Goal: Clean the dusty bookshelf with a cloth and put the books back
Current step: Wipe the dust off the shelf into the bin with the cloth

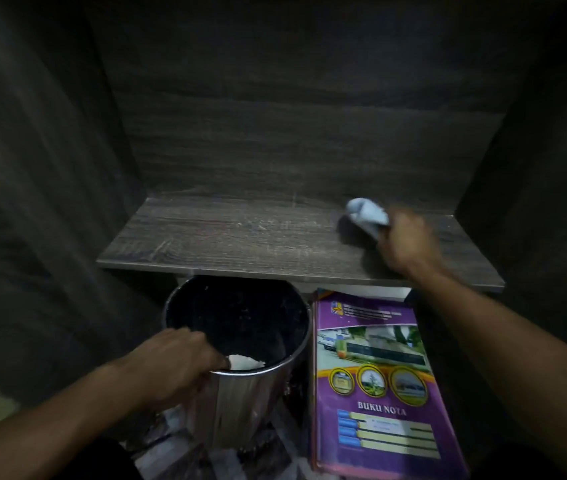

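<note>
A dark wood-grain shelf board (233, 233) runs across the middle of the view, with pale dust streaks on it. My right hand (408, 242) grips a bunched light-blue cloth (367, 214) and holds it on the right part of the shelf; the hand is blurred. My left hand (174, 362) grips the near rim of a shiny metal bin (240, 403) standing just below the shelf's front edge. A purple book (375, 382) marked "BUKU NOTA" lies flat to the right of the bin, on top of other books.
Dark side walls close in the shelf on the left (43, 174) and right (534, 161), with a back panel (292, 133) behind. Something white (244, 362) lies inside the bin. A patterned floor (171, 452) shows under the bin.
</note>
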A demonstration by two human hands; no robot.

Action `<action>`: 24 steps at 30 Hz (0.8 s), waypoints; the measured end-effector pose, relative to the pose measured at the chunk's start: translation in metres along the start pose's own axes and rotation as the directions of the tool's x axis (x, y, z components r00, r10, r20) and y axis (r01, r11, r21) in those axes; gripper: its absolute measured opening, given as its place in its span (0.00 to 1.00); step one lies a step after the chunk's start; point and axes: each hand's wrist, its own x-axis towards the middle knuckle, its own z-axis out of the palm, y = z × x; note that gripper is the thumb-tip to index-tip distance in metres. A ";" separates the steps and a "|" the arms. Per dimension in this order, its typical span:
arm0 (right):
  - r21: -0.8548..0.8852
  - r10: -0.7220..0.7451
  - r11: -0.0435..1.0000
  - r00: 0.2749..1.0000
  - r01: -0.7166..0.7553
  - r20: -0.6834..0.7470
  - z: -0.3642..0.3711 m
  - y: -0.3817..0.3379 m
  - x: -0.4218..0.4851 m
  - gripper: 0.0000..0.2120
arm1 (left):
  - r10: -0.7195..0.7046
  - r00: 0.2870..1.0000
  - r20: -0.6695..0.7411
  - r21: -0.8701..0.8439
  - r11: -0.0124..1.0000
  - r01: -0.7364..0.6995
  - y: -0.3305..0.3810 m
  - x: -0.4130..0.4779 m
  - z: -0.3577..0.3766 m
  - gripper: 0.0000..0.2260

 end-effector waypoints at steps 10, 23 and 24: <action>0.042 -0.144 0.989 0.979 0.139 0.141 0.031 -0.007 -0.037 0.17 | 0.038 0.998 -0.044 0.031 0.999 -0.036 0.004 0.008 -0.002 0.17; -0.141 0.046 0.989 0.999 -0.044 0.008 0.042 -0.005 -0.026 0.17 | 0.100 0.995 0.029 0.144 0.984 -0.103 0.015 0.018 -0.025 0.13; -0.122 -0.036 0.992 0.999 0.036 0.005 0.050 -0.023 -0.036 0.16 | 0.095 0.995 0.039 0.146 0.984 -0.100 0.015 0.019 -0.026 0.13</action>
